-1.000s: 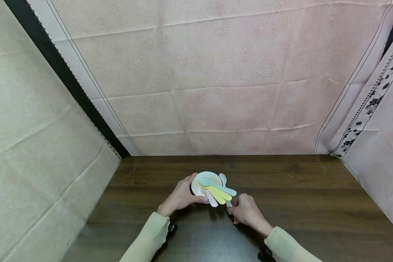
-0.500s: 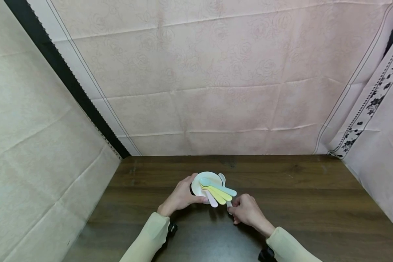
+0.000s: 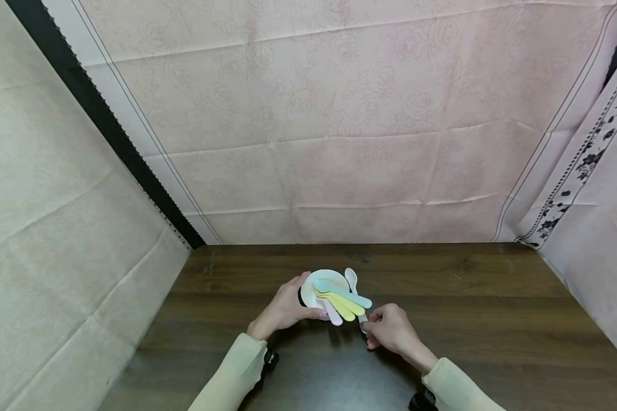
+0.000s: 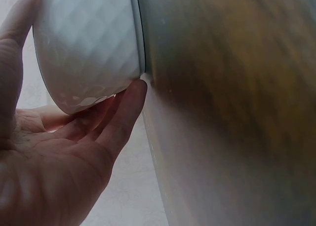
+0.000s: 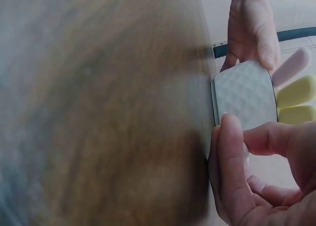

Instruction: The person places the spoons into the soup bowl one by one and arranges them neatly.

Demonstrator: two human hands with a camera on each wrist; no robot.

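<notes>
At lower centre, your left hand (image 3: 283, 311) cups the bowl (image 3: 323, 285) on the bench (image 3: 468, 308), steadying it. Your right hand (image 3: 391, 331) pinches the white spoon (image 3: 352, 279) by its handle, beside the coloured spoons (image 3: 341, 299) fanned over the rim.

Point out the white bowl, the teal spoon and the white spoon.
white bowl (image 3: 311, 285), head view, bare rim.
teal spoon (image 3: 347, 295), head view, mid-handle.
white spoon (image 3: 351, 276), head view, its bowl end beside the bowl.
</notes>
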